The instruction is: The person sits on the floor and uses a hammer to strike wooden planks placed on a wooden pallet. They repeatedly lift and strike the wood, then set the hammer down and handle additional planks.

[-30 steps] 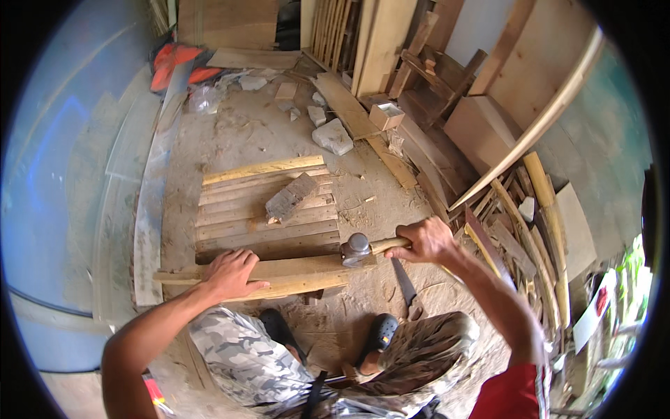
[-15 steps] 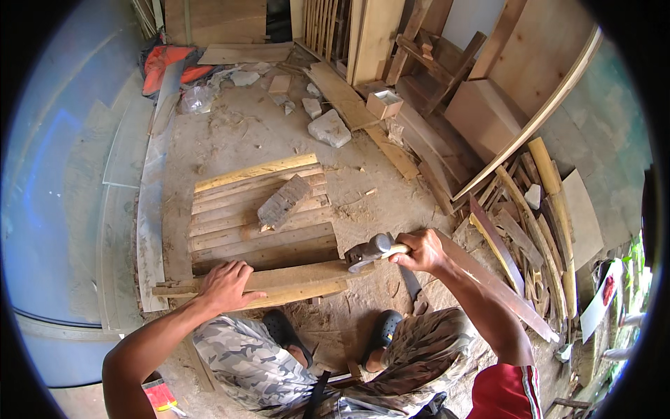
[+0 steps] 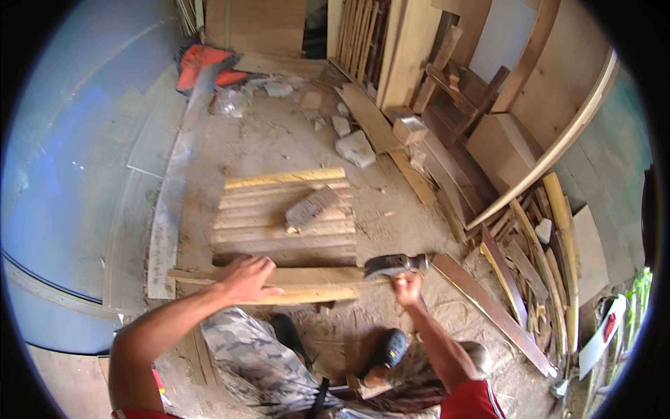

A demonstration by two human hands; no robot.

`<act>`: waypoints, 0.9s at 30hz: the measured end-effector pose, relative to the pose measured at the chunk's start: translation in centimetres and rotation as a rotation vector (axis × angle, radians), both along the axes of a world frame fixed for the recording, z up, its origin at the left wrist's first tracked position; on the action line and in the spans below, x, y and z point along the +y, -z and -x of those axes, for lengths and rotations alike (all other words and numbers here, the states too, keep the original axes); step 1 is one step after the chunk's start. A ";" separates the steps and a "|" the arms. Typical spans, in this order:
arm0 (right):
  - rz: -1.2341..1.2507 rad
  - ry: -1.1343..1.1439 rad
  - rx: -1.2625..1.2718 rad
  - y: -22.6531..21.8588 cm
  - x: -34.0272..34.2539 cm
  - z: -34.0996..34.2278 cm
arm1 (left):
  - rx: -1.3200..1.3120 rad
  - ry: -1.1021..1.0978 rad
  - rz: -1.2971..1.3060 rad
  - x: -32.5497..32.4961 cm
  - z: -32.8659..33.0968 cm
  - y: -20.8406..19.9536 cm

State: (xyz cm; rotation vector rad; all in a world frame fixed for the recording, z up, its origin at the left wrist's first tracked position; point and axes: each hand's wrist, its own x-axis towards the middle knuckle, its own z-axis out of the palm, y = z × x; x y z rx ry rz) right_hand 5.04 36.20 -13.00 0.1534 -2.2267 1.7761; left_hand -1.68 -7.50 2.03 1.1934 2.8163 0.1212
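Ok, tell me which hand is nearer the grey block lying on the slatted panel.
Left. The left hand presses on the long plank just below the slatted panel, a little left of the grey block. The right hand grips the hammer, farther off to the block's lower right.

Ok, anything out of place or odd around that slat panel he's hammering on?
One thing: a rough grey block lies loose and askew on the wooden slat panel, apart from the work. The left hand presses the front plank; the right hand holds the hammer at its end. Nothing looks broken.
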 end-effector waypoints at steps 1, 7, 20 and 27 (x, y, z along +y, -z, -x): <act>-0.055 0.022 0.050 -2.2 0.3 -0.7 | 0.012 0.026 -0.006 -0.8 -0.7 0.1; -0.524 -0.113 -0.023 -14.0 2.2 -1.8 | 0.003 -0.005 -0.036 -0.6 -1.3 -0.7; 0.031 0.285 -0.548 -17.1 -1.5 -7.2 | -0.140 -0.375 -0.438 1.6 1.6 -2.5; 0.228 0.303 -0.611 -16.9 0.4 -8.0 | -0.161 -0.655 -0.094 10.5 10.3 -2.4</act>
